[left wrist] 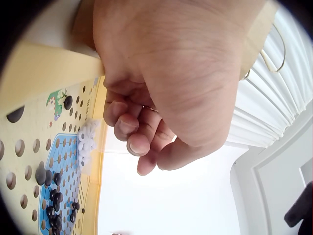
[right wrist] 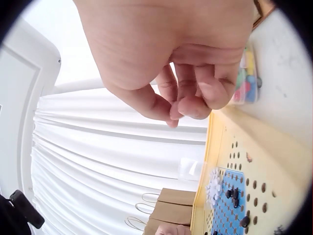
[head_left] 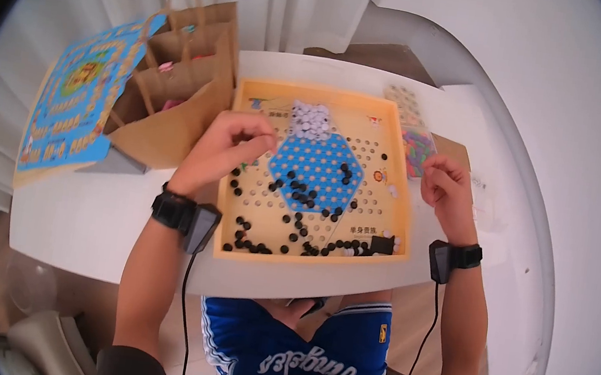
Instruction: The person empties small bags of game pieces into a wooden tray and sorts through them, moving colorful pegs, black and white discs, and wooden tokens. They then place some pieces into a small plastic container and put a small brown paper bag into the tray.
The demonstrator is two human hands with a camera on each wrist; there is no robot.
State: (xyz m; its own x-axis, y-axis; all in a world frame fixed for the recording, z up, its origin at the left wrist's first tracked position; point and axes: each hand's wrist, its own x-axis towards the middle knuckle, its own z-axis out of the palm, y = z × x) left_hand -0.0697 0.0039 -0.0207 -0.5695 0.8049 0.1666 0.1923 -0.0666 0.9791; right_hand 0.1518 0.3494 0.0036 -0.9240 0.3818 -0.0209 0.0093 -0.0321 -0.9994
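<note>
My left hand (head_left: 231,146) hovers over the left side of a wooden game board (head_left: 226,200), its fingers loosely curled and nothing visible in them. Past the board's right edge, my right hand (head_left: 446,191) is held up with bent fingers, thumb tip near the fingertips. In the right wrist view that hand's fingers (right wrist: 195,105) also show no object. On the board is a blue hexagon (head_left: 312,160) with rows of holes. Black beads (head_left: 299,187) lie scattered over its lower half and along the near rim. White beads (head_left: 311,119) are heaped in a clear bag at the far side.
Brown paper bags (head_left: 184,123) stand left of the board, with a blue printed game sheet (head_left: 86,83) leaning there. A clear box of coloured pieces (head_left: 417,151) lies to the right. A small black block (head_left: 382,245) sits in the near right corner, on the white table (head_left: 111,238).
</note>
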